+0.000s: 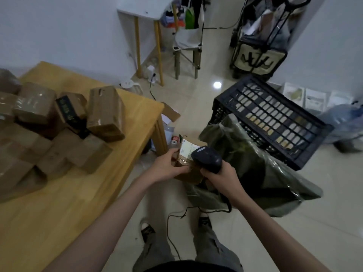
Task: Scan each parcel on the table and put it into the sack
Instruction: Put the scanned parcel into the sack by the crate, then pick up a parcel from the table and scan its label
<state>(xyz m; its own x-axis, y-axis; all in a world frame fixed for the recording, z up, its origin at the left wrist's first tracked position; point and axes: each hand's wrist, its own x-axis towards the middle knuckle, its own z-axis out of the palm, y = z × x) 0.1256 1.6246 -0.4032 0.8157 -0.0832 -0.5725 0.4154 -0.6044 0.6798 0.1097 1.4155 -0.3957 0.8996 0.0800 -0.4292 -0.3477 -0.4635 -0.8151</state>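
— Where's the parcel being handled?

— Centre of the frame, just below the middle. A brown box [186, 165] with a white label on top, held off the table's right edge and above the mouth of the sack [255, 173].

— And the hands?

— The left hand [169, 165] grips the box from its left side, thumb on top and fingers curled around the near edge. The right hand [220, 177] is wrapped around the handle of a dark scanner [207, 156], whose head sits over the label, close to it. I can't tell whether it touches the box. A black cable [172, 232] hangs from the scanner and trails down toward the floor between the person's shoes.

— The sack?

— Olive green and glossy, slumped on the floor right of centre. Its far side leans against a black crate [275, 118] in the right half of the frame.

— What's left on the table?

— The wooden table [78, 203] fills the lower left. A heap of taped brown parcels [59, 134] sits at the left edge, piled loosely, one tall box [106, 114] standing tilted at the heap's right end.

— Anything else?

— Upper middle, a white side table [141, 10] with yellow legs, a small chair [188, 42] beside it — and a black trolley [259, 55] in the upper right. Some paper scraps lie on the floor by the table leg.
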